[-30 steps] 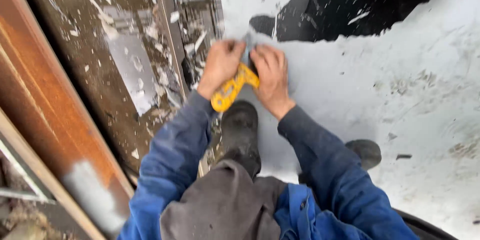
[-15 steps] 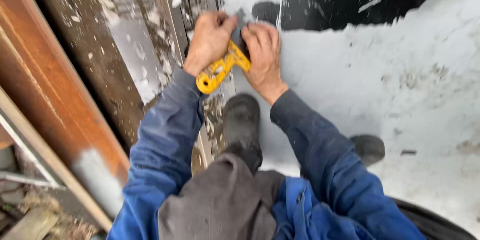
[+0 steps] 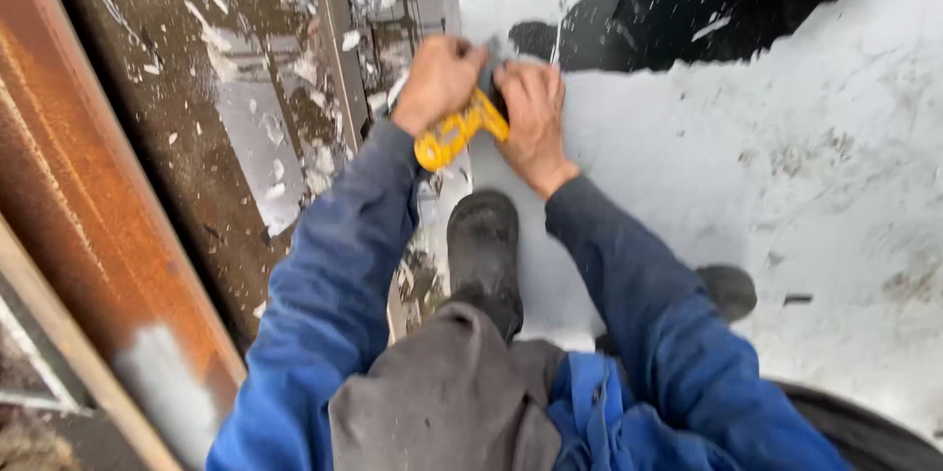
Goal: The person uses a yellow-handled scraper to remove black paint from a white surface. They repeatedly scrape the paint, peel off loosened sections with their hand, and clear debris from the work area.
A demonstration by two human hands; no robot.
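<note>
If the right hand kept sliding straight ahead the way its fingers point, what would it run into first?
Probably the black patch just beyond the fingertips of the right hand, where the white sheet it presses on ends. Depth is hard to judge, so this is a guess.

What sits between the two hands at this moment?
In the head view, a yellow-handled tool spans the gap, gripped by the left hand, with the right hand touching its far end.
</note>
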